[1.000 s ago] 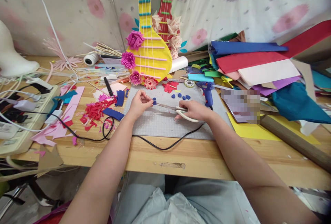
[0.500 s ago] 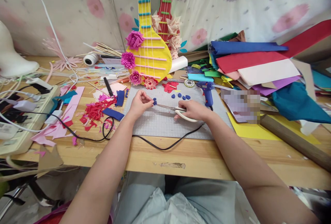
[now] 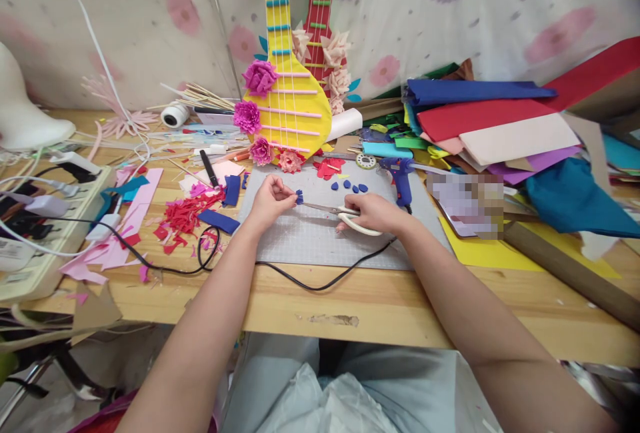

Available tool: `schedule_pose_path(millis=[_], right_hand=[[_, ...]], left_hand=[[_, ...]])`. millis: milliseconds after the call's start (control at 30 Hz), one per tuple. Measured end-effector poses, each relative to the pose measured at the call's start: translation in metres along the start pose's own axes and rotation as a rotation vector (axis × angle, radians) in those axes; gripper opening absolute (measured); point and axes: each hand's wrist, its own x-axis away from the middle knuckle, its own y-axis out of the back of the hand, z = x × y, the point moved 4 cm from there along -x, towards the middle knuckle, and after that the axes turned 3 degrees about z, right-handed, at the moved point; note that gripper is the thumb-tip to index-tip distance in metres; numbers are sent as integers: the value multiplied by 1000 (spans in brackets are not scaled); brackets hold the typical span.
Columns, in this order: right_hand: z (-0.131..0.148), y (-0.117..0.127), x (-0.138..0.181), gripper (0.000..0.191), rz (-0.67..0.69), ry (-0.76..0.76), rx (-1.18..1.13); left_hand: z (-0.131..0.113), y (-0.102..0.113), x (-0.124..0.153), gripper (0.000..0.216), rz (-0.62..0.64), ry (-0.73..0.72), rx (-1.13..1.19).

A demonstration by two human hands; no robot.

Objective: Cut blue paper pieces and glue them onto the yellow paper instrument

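Observation:
A small fringed piece of blue paper [image 3: 299, 196] is pinched in the fingertips of my left hand [image 3: 273, 203], above the grey cutting mat [image 3: 285, 243]. My right hand [image 3: 373, 212] is closed around the white handles of a pair of scissors [image 3: 357, 225]. The blades point left, their tips close to the fringed paper; whether they touch it I cannot tell. Several small blue paper petals [image 3: 355, 188] lie on the mat beyond the scissors. A blue hot glue gun [image 3: 401, 183] stands to the right of them.
A black cord [image 3: 320, 286] crosses the mat's front edge. Red paper scraps [image 3: 193, 213] and blue strips [image 3: 219, 221] lie left. Behind stands a yellow paper lute [image 3: 295, 110] with flowers. Folded coloured paper [image 3: 490, 116], a phone [image 3: 463, 206] and a brown roll [image 3: 570, 276] are at right.
The scissors and both hands stay in nearly the same place. The fringed blue paper appears very slightly turned between my left fingertips.

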Motion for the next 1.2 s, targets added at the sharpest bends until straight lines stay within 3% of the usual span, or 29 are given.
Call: schedule_pose_path(millis=[600,700,833,1000,1200], right_hand=[[-6,3,5,43,-40,-21,-53],[-9,7,11,41,-100,-103,-120],[-20,14,19,34,-232,-334,-191],[-34,18,26,29,-311,-566,-143],[-32,23,27,38,-353,-609,-11]], left_hand=[[-1,4,-1,50,-61,-3,37],[-1,9,-2,50,-134,-17,42],[1,14,-3,49,-232,-14,94],[2,15,-3,50,-270,30,176],[5,9,-2,48,-243,92,216]])
